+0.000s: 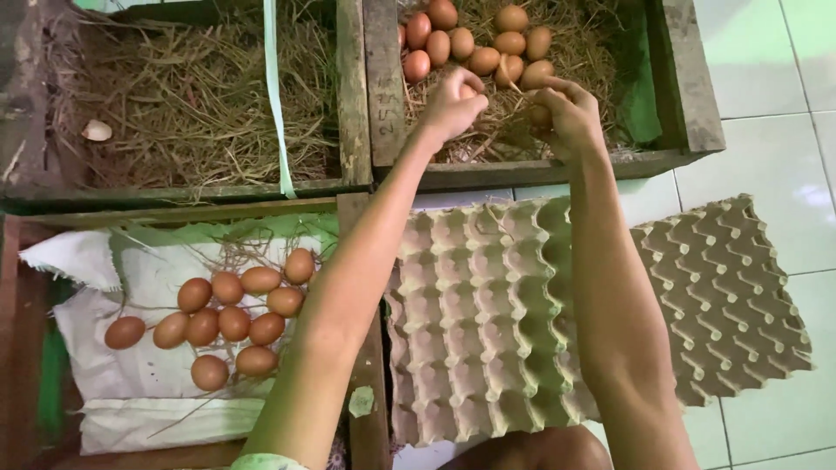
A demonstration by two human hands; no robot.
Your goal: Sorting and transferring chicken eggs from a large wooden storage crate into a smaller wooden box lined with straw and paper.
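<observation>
Left hand [453, 104], right hand [566, 113] seemingly grasp eggs [475, 43]; straw crate [688, 96].

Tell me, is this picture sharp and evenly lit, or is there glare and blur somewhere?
In the head view, light is soft and even; a pale sheen of glare lies on the floor tiles at right. The left hand and right hand look slightly smeared over the eggs, while the empty egg tray stays fairly crisp. Dark shade fills the far left crate edge.
</observation>
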